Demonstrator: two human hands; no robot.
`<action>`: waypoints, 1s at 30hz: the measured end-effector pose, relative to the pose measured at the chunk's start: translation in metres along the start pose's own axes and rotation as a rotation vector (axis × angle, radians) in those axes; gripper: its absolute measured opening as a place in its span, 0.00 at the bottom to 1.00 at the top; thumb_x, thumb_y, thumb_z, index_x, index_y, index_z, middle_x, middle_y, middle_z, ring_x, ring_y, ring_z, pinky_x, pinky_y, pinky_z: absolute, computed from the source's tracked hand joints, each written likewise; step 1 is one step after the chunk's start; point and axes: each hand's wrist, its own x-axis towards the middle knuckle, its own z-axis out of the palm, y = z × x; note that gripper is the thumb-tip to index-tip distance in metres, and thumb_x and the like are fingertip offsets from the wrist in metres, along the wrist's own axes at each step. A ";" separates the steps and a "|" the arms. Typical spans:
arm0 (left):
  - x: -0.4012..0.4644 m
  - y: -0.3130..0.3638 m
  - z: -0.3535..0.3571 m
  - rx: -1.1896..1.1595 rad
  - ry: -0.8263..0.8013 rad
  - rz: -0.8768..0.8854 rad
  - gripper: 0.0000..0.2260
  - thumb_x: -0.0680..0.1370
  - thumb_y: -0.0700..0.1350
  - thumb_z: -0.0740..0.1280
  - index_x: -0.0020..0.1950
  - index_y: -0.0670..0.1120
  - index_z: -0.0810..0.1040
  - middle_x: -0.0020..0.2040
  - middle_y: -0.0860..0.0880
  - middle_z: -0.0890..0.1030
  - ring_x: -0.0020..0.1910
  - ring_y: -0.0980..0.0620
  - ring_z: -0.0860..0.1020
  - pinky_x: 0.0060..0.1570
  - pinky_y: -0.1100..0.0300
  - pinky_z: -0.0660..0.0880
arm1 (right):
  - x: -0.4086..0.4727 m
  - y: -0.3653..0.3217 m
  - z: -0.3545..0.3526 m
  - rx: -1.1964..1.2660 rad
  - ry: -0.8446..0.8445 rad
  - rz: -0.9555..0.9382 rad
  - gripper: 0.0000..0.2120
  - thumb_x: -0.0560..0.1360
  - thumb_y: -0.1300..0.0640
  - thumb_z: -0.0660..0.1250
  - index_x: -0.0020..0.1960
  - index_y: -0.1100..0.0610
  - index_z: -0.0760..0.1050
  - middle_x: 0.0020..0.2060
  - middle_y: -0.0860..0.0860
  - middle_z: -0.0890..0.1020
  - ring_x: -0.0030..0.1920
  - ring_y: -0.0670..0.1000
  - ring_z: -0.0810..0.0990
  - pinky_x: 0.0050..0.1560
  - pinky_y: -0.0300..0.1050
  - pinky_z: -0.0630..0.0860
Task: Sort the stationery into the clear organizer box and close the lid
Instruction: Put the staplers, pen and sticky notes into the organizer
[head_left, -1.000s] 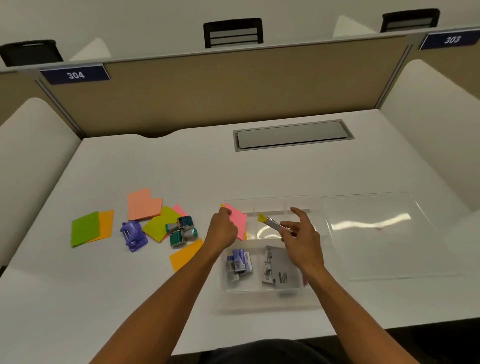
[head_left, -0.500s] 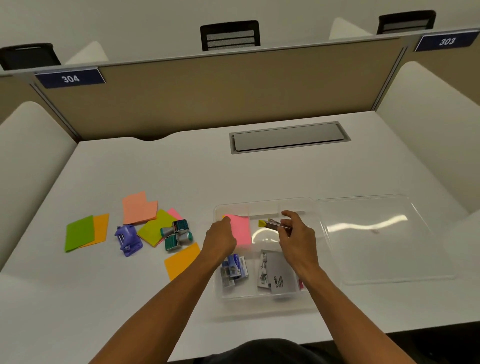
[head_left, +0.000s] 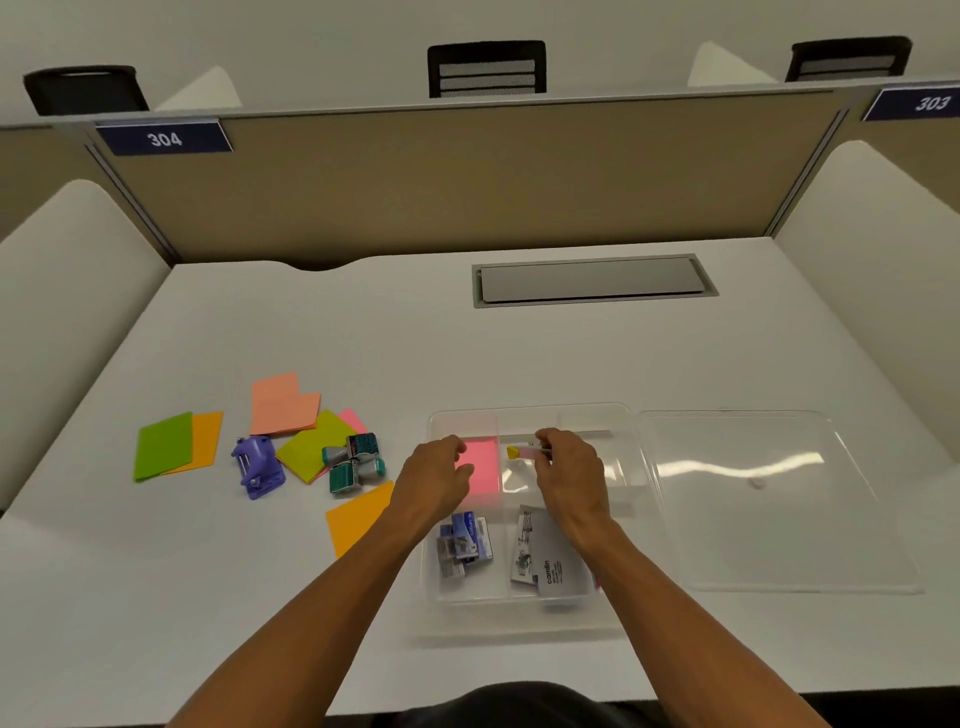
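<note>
Right hand pinches a small yellow-tipped item over the middle compartment of the clear organizer box, apparently to drop it there. Left hand, fingers loosely curled, rests on the pink sticky note in the box's left compartment, seemingly seating it flat.

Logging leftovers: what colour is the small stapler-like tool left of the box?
Purple, clearest in the head view.

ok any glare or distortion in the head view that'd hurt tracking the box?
Head view: ceiling-light glare streaks across the open lid and the box floor; clear walls are faint against the white desk. Wide-angle lens bows the partition. Hands: left, right, slightly soft.
</note>
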 end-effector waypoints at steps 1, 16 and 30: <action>-0.001 -0.002 0.000 -0.026 0.002 0.011 0.17 0.79 0.47 0.65 0.66 0.45 0.74 0.62 0.47 0.79 0.59 0.48 0.77 0.60 0.55 0.72 | 0.001 -0.001 0.002 -0.007 -0.018 -0.007 0.12 0.78 0.59 0.65 0.62 0.57 0.77 0.53 0.53 0.82 0.52 0.53 0.80 0.53 0.45 0.77; -0.009 -0.017 0.003 -0.149 0.043 0.115 0.16 0.78 0.46 0.66 0.66 0.46 0.73 0.61 0.48 0.79 0.59 0.52 0.76 0.58 0.64 0.68 | -0.017 -0.005 0.019 0.070 -0.095 -0.018 0.19 0.77 0.57 0.64 0.68 0.50 0.73 0.63 0.49 0.78 0.58 0.51 0.79 0.59 0.48 0.76; -0.042 -0.066 -0.005 -0.142 0.194 0.126 0.16 0.79 0.48 0.64 0.68 0.50 0.72 0.66 0.51 0.74 0.67 0.52 0.69 0.66 0.60 0.63 | -0.029 -0.060 0.036 0.254 -0.157 -0.242 0.24 0.77 0.55 0.66 0.72 0.49 0.67 0.63 0.45 0.76 0.59 0.43 0.74 0.61 0.40 0.72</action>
